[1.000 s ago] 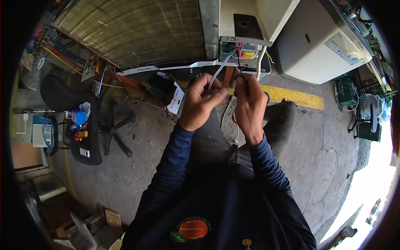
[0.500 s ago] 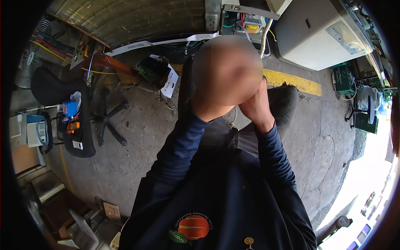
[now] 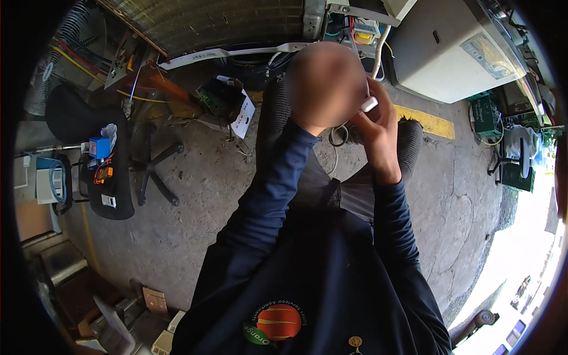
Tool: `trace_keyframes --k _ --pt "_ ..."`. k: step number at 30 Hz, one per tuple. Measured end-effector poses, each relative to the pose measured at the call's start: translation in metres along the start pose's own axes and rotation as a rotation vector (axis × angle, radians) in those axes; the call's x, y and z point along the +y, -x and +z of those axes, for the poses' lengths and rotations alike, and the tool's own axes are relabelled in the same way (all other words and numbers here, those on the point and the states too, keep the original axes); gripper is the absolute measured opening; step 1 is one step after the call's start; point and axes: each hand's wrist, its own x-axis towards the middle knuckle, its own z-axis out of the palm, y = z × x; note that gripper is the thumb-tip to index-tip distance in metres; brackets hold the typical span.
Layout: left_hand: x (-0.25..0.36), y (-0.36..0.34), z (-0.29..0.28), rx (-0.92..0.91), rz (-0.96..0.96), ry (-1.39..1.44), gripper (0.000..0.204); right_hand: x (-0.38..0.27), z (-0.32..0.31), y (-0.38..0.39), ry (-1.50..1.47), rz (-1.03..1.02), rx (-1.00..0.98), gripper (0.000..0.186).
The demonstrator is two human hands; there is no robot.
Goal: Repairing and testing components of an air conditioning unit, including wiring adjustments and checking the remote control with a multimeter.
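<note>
Head view, cracked concrete floor [image 3: 195,201], black office chair [image 3: 94,154], yellow floor stripe [image 3: 429,121], grey cabinet [image 3: 449,50].

Our workshop floor, seen from above

We stood on a cracked grey concrete floor [image 3: 195,195] crossed by a yellow painted stripe [image 3: 429,121]. To our left sat a black office chair [image 3: 106,171] on a star base, its seat strewn with small tools and a blue box. Ahead of us lay a finned coil panel [image 3: 225,21] with a long white strip [image 3: 236,53] along its lower edge, and beside it a grey metal cabinet [image 3: 444,53]. We had a green circuit board and a white card [image 3: 244,115] lying near the coil. Cardboard boxes [image 3: 35,219] were stacked at the far left. Bright daylight flooded in from our lower right, where the floor [image 3: 520,266] washed out white.
</note>
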Motion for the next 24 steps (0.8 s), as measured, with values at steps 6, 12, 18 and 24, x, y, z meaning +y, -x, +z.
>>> trace_keyframes --k 6,12,18,24 --pt "0.0 0.003 0.009 0.149 0.124 -0.06 0.02 -0.005 0.0 -0.003 -0.156 -0.021 0.133 0.031" --pt "-0.001 -0.008 -0.016 0.249 0.043 -0.002 0.018 -0.001 -0.034 -0.015 -0.003 -0.031 0.132 0.027" --pt "0.008 -0.005 -0.024 0.143 -0.123 0.146 0.023 0.005 -0.038 -0.013 0.091 -0.026 0.147 0.028" --pt "0.015 -0.013 -0.01 0.019 -0.004 0.088 0.027 0.017 -0.032 -0.015 0.439 -0.128 -0.023 0.032"
